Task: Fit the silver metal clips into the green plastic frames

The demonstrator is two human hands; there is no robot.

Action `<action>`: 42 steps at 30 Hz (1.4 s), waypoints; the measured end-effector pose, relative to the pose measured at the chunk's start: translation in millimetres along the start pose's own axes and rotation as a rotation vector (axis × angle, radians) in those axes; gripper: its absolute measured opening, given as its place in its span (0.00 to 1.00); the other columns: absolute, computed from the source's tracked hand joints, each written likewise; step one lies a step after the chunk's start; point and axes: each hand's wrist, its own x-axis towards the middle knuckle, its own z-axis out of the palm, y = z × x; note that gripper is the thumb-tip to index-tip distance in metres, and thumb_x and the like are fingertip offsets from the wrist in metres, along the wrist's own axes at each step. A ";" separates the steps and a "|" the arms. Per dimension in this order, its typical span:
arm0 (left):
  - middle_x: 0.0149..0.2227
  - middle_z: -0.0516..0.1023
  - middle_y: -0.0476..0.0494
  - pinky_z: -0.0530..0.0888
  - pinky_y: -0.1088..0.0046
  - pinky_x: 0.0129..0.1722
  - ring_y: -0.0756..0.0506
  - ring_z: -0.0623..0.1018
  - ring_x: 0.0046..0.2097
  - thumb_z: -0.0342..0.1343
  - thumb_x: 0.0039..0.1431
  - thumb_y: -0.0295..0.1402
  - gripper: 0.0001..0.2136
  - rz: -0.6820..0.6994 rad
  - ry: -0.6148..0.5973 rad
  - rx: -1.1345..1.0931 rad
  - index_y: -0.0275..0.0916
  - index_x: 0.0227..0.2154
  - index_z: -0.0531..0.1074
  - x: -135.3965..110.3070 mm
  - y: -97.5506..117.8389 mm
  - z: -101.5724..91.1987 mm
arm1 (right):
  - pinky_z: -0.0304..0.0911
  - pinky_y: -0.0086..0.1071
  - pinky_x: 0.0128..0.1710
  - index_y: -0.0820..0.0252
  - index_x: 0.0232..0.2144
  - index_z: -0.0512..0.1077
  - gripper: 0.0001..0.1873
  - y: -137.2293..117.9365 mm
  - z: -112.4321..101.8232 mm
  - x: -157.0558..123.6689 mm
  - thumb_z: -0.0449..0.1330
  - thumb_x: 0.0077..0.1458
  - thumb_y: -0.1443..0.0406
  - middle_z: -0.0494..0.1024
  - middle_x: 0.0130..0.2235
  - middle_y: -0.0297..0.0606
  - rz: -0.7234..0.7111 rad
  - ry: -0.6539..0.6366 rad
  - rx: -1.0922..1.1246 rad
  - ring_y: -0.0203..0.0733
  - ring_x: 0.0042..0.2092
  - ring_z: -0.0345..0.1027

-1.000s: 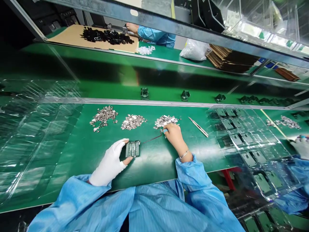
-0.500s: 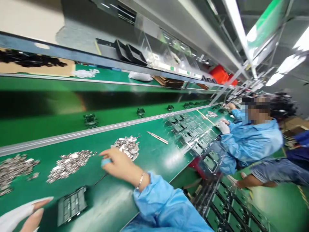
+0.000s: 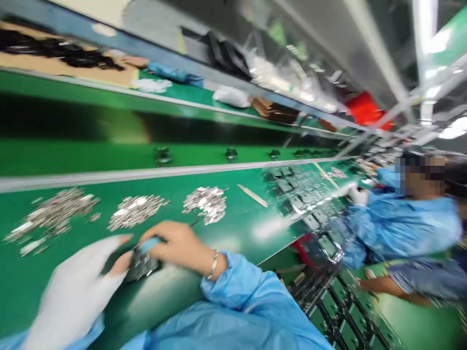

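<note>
"Head camera is badly smeared. Where are the two hands?"

"Both are low on the green worktop (image 3: 237, 228), meeting over one small dark part (image 3: 140, 266). The left hand (image 3: 76, 291) wears a white glove with bare tips. Its fingers (image 3: 122, 240) are spread a little and close on the part's left edge, thumb below and forefinger above."

"And the right hand?"

"The right hand (image 3: 175, 245) is bare, with a blue fingertip cover (image 3: 149, 244) and a bracelet (image 3: 213, 265) at the wrist. Its fingers are bent and kept close together, tips down on the top of the part. The blur hides whether they grip anything."

"So the part lies where?"

"On the worktop near its front edge, between the two hands and touching both."

"What is beyond them?"

"Three piles of small silver pieces sit in a row: a left pile (image 3: 54, 214), a middle pile (image 3: 134, 211) and a right pile (image 3: 207, 203), the last one just past the right hand. Tweezers (image 3: 252, 195) lie further right. Then come clear trays (image 3: 302, 199) holding dark parts."

"Anyone else?"

"A co-worker (image 3: 401, 228) in a blue coat sits to the right, one gloved hand (image 3: 357, 195) by the trays. Behind the piles, a green belt (image 3: 91, 158) carries more dark pieces, well apart from each other."
</note>
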 end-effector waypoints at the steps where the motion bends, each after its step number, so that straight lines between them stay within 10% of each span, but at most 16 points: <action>1: 0.41 0.78 0.48 0.75 0.58 0.47 0.38 0.75 0.48 0.46 0.57 0.40 0.21 -0.114 0.047 0.034 0.48 0.53 0.66 -5.4 0.3 -5.0 | 0.63 0.28 0.48 0.55 0.33 0.72 0.05 0.5 -2.8 -3.1 0.58 0.52 0.68 0.78 0.39 0.32 0.043 0.073 -0.017 0.36 0.44 0.70; 5: 0.40 0.79 0.43 0.75 0.62 0.48 0.41 0.77 0.44 0.47 0.51 0.38 0.20 -0.358 -0.037 -0.191 0.39 0.45 0.72 -8.1 -9.2 0.3 | 0.61 0.35 0.50 0.57 0.31 0.70 0.06 11.9 -5.2 0.8 0.55 0.50 0.71 0.76 0.40 0.37 -0.005 0.141 -0.011 0.40 0.47 0.68; 20: 0.41 0.78 0.43 0.72 0.66 0.49 0.43 0.76 0.44 0.46 0.52 0.35 0.14 -0.316 -0.030 -0.359 0.36 0.38 0.71 -11.4 -19.2 12.9 | 0.56 0.39 0.47 0.56 0.33 0.67 0.08 8.4 18.3 -1.7 0.53 0.50 0.72 0.74 0.39 0.39 -0.120 0.023 -0.273 0.44 0.45 0.65; 42: 0.40 0.76 0.44 0.70 0.67 0.49 0.43 0.74 0.45 0.44 0.53 0.36 0.14 -0.363 -0.002 -0.440 0.37 0.39 0.69 -14.7 -21.2 22.2 | 0.63 0.36 0.44 0.56 0.31 0.65 0.08 17.5 27.9 -7.0 0.52 0.49 0.73 0.72 0.37 0.37 -0.089 0.115 0.097 0.40 0.42 0.67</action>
